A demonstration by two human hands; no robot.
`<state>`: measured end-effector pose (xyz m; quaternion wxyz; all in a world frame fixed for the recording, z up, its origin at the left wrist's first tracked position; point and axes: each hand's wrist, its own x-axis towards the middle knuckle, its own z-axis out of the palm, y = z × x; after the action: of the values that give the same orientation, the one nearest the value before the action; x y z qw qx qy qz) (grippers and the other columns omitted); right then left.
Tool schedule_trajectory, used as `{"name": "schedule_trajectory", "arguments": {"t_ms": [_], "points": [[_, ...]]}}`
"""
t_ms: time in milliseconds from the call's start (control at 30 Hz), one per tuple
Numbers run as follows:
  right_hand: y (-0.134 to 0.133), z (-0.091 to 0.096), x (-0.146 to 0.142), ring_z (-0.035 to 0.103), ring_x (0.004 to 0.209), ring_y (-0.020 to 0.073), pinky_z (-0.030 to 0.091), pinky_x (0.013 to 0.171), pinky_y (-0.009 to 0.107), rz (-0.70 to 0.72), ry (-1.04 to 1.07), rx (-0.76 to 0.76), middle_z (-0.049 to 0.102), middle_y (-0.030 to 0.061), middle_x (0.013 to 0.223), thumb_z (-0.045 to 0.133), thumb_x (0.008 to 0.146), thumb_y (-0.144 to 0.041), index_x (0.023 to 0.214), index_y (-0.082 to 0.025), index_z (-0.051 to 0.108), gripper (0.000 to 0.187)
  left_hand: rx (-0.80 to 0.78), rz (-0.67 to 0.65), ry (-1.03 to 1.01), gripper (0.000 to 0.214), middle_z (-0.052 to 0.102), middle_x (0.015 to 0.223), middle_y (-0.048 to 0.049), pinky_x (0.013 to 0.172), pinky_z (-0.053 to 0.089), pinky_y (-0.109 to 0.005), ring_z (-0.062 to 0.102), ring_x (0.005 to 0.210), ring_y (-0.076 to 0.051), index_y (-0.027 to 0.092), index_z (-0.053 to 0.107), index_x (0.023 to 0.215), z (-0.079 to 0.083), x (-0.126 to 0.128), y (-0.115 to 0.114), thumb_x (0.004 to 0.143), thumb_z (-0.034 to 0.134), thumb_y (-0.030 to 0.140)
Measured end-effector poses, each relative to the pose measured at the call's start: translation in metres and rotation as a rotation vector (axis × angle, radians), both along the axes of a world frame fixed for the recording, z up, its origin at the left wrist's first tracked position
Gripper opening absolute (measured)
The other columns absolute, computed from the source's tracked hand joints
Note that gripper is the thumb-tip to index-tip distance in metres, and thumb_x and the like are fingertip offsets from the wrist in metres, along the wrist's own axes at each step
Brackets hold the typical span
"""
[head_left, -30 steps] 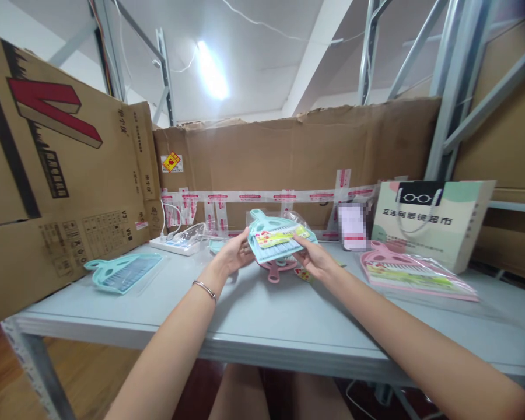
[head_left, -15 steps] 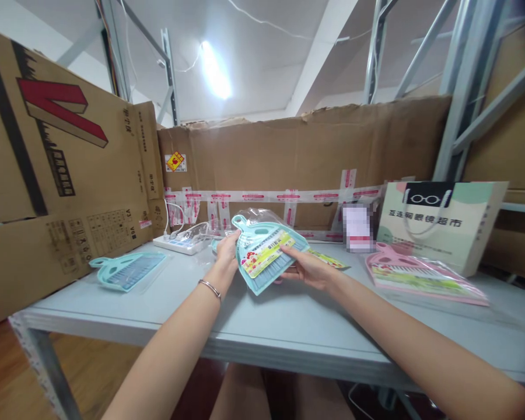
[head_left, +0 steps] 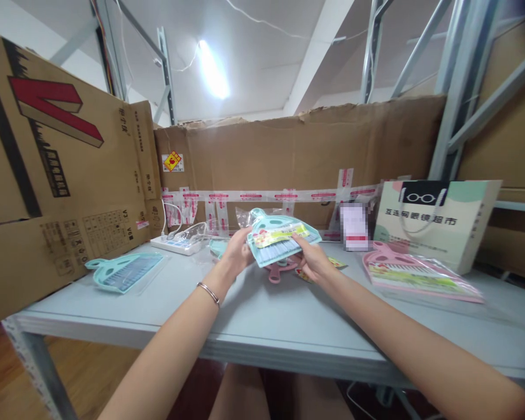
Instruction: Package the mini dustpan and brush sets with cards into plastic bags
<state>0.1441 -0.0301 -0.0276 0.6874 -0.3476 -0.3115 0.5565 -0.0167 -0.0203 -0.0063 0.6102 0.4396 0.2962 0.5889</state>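
A teal mini dustpan and brush set (head_left: 280,238) with a yellow label is held above the grey table (head_left: 262,326), in a clear plastic bag. My left hand (head_left: 237,254) grips its left edge; a bracelet is on that wrist. My right hand (head_left: 311,259) grips its lower right corner. Under the set, a pink dustpan handle (head_left: 279,270) lies on the table.
A teal dustpan set (head_left: 125,271) lies at the left. A bagged pink set (head_left: 415,276) lies at the right, before a paper bag (head_left: 437,221). A white power strip (head_left: 177,244) sits at the back. Cardboard walls (head_left: 61,181) enclose the left and rear.
The teal set was tipped down toward me half a second ago; now it is raised and levelled again, uncovering the pink handle below. Both hands kept hold.
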Motion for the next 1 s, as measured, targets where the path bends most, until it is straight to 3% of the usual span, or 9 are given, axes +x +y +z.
{"name": "schedule_trajectory", "arguments": {"t_ms": [100,200,367,500,667,767,867,1000], "points": [[0.001,0.000,0.002,0.067,0.066,0.0129,0.057,0.060,0.024,-0.045,0.004,0.034,0.071,0.0005,0.074,0.061,0.077,-0.014,0.084,-0.018,0.061,0.008,0.018,-0.085,0.138,0.052,0.065,0.100,-0.0135,0.064,0.052,-0.028,0.063,0.077,-0.018,0.013,0.052,0.111,-0.004,0.003,-0.006,0.064,0.072,0.020],[-0.002,0.000,0.001,0.066,0.065,0.0136,0.057,0.058,0.025,-0.007,-0.047,0.006,0.071,0.0014,0.075,0.062,0.077,-0.014,0.085,-0.018,0.061,0.009,0.019,-0.024,0.207,0.061,0.064,0.104,-0.0141,0.067,0.051,-0.029,0.063,0.081,-0.019,0.014,0.052,0.112,-0.009,0.000,-0.005,0.056,0.077,0.014],[-0.003,0.001,0.006,0.065,0.060,0.0130,0.057,0.054,0.025,0.048,-0.107,-0.068,0.070,0.0009,0.071,0.064,0.076,-0.020,0.085,-0.019,0.061,0.009,-0.063,0.025,0.230,0.045,0.068,0.090,-0.0116,0.062,0.051,-0.029,0.064,0.070,-0.018,0.013,0.058,0.102,-0.011,-0.005,0.001,0.061,0.075,0.017],[0.001,0.003,0.016,0.065,0.064,0.0107,0.057,0.057,0.020,0.132,-0.062,-0.031,0.070,0.0005,0.074,0.062,0.076,-0.013,0.082,-0.018,0.061,0.008,-0.145,0.079,0.217,0.033,0.068,0.080,-0.0084,0.057,0.050,-0.026,0.063,0.063,-0.016,0.012,0.062,0.093,-0.010,-0.006,0.006,0.063,0.072,0.019],[0.003,0.007,0.022,0.065,0.066,0.0093,0.057,0.060,0.016,0.247,0.007,0.008,0.070,0.0020,0.076,0.055,0.077,-0.001,0.082,-0.015,0.062,0.016,-0.089,-0.098,0.150,0.019,0.069,0.083,-0.0082,0.064,0.051,-0.024,0.063,0.069,-0.014,0.012,0.066,0.087,-0.005,-0.009,0.004,0.071,0.067,0.023],[0.008,0.003,0.023,0.066,0.066,0.0103,0.058,0.060,0.016,0.172,0.015,-0.014,0.069,0.0017,0.073,0.056,0.076,-0.001,0.082,-0.015,0.062,0.017,0.004,-0.218,0.133,0.017,0.069,0.088,-0.0103,0.073,0.051,-0.025,0.063,0.078,-0.015,0.011,0.064,0.086,0.000,-0.010,-0.003,0.071,0.068,0.018],[0.015,-0.003,0.025,0.067,0.068,0.0112,0.058,0.062,0.016,0.094,-0.002,-0.044,0.069,0.0023,0.073,0.059,0.075,-0.003,0.081,-0.015,0.062,0.014,0.105,-0.374,0.163,0.035,0.067,0.100,-0.0119,0.083,0.049,-0.028,0.063,0.092,-0.019,0.013,0.062,0.095,0.001,-0.011,-0.007,0.062,0.071,0.005],[0.019,-0.006,0.027,0.067,0.069,0.0106,0.057,0.063,0.014,0.073,-0.015,-0.045,0.069,0.0017,0.074,0.063,0.075,-0.006,0.081,-0.015,0.062,0.011,0.052,-0.283,0.183,0.045,0.067,0.098,-0.0124,0.084,0.049,-0.028,0.064,0.091,-0.019,0.012,0.059,0.095,-0.002,-0.011,-0.005,0.054,0.072,-0.003]]}}
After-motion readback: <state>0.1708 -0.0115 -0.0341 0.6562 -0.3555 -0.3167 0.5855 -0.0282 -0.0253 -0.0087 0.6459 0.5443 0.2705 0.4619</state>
